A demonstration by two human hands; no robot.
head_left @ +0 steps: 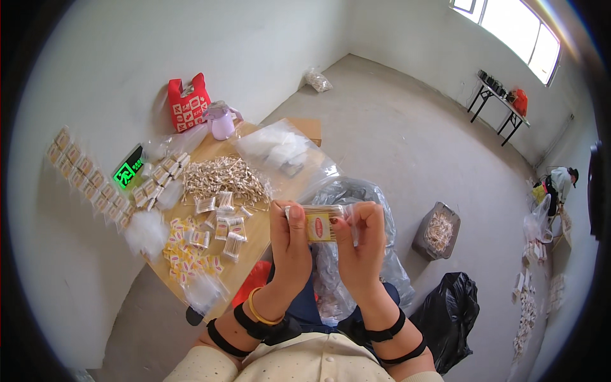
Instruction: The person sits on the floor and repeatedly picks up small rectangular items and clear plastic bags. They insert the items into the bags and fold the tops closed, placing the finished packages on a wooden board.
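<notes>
Between my two hands I hold a clear packet of cotton swabs (323, 214) with a yellow and white label card inside. My left hand (291, 245) grips its left end, thumb on top. My right hand (361, 248) pinches the right end, where clear plastic film sticks out. To the left, on the wooden table (258, 245), lie a heap of loose cotton swabs (223, 178), several small swab bundles (233, 245) and a scatter of yellow label cards (188, 254). A big clear plastic bag (337, 274) hangs open below my hands.
Rows of finished-looking packets (89, 178) stand by the wall with clear bags (146, 232). A lilac jug (221, 121) and red tote bag (188, 105) are behind. On the floor are a grey bin of swabs (438, 231) and black bag (449, 318). Another person (560, 184) bends far right.
</notes>
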